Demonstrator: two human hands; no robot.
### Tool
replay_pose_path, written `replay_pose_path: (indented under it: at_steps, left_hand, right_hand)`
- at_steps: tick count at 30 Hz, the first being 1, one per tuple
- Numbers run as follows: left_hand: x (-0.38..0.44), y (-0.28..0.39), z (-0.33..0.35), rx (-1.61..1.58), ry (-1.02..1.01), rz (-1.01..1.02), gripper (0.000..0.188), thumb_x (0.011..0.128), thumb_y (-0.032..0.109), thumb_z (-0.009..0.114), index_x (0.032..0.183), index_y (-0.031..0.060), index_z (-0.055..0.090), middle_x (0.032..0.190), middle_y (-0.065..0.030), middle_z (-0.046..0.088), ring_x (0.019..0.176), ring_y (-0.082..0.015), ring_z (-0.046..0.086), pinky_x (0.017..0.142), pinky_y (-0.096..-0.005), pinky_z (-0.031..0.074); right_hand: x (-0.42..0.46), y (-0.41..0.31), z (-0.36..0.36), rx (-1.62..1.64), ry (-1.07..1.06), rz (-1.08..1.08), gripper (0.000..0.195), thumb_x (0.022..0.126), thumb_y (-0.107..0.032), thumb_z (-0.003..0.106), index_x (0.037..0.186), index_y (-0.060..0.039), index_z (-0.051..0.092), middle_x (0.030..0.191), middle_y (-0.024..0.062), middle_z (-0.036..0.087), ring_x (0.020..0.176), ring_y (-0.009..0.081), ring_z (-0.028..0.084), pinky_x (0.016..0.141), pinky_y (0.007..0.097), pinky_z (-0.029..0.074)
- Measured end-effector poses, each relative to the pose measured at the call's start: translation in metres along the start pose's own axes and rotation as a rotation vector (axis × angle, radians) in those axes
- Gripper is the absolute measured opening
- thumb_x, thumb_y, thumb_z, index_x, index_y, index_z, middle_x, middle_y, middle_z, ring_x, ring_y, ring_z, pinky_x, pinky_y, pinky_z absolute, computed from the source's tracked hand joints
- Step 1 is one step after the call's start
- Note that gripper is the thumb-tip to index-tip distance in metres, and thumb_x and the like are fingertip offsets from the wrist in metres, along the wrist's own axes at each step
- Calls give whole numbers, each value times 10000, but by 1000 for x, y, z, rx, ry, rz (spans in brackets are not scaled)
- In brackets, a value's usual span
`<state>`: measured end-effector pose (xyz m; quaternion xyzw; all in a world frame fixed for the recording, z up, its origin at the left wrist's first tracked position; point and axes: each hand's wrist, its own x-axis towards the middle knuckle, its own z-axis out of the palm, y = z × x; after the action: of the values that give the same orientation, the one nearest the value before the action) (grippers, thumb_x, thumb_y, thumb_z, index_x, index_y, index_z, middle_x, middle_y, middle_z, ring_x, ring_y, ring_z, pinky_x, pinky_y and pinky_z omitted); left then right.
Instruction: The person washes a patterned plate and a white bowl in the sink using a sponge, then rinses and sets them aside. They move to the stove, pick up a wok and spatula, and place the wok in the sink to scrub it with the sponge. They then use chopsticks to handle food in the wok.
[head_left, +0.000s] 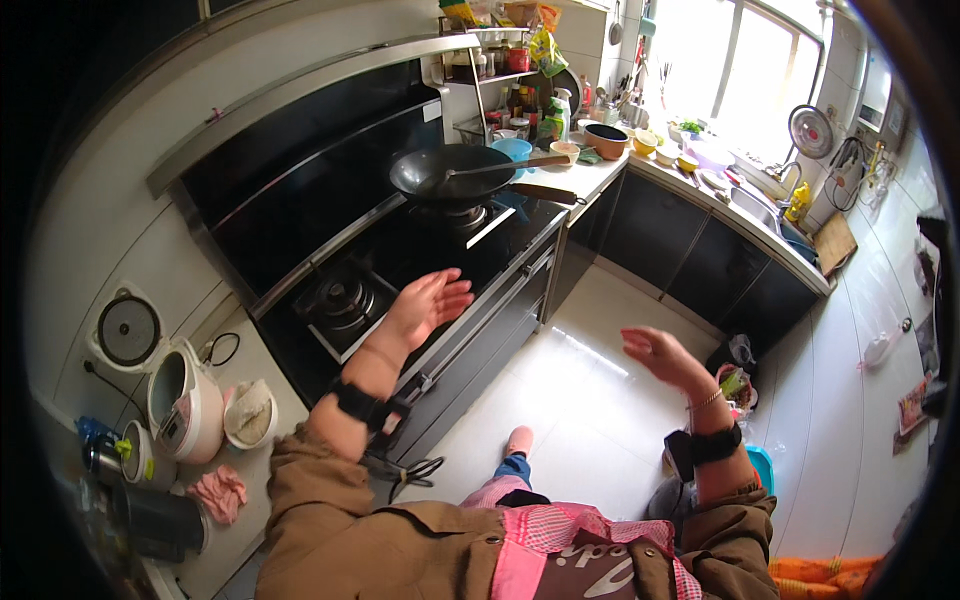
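My left hand (431, 306) is raised in front of the gas stove (420, 262), near its front edge, with nothing in it. My right hand (666, 358) hangs over the tiled floor (570, 405), also without a thing in it. A black wok (420, 174) sits on the far burner (465, 217), its wooden handle (544, 193) pointing right. Across the wok lies a spatula (510, 164) with a wooden handle. The near burner (341, 301) bears no pan and is closest to my left hand.
Left of the stove stand an open rice cooker (187, 420), a white bowl (259, 435), and a pink cloth (219, 493). Bowls and an orange-brown pot (604, 141) line the far counter towards the sink (754, 206). Bottles fill a rack (480, 127). A cutting board (836, 241) leans at right.
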<state>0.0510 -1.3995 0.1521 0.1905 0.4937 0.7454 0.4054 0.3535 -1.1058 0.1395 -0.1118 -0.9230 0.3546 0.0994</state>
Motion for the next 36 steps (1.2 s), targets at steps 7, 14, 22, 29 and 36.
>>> replay_pose_path:
  at_steps: [7,14,22,29,36]
  left_hand:
    - [217,-47,18,-171,23,-169,540,836,457,682,1154,63,495,1020,-82,561,840,-209,607,704,-349,520]
    - [330,-68,48,-353,117,-145,782,735,548,744,1285,85,438,1123,-52,501,1012,-189,521,859,-357,450]
    - [380,-86,77,-573,162,7,481,761,503,747,1010,127,579,825,40,566,739,-74,543,667,-223,449]
    - [387,-66,90,-458,356,47,471,768,465,755,947,61,592,843,-47,609,747,-151,617,591,-270,508]
    - [403,-98,93,-262,467,160,351,843,383,674,890,41,612,800,-82,629,628,-173,602,502,-305,493]
  right_hand:
    - [187,19,-50,-278,97,70,525,906,-304,624,1334,-45,465,1343,172,488,1255,280,468,1009,339,405]
    - [338,49,-57,-586,35,67,648,877,-411,617,1374,-51,412,1339,206,480,1234,337,476,1019,393,393]
    - [435,40,-46,-206,-690,299,413,873,-350,661,1135,-42,578,856,30,663,787,85,655,597,216,486]
    - [467,46,-38,61,-880,428,291,858,-202,668,1095,-46,605,802,19,664,651,61,628,501,168,466]
    - [458,74,-22,467,-711,498,168,794,-100,656,943,-37,611,591,19,562,433,107,526,380,230,397]
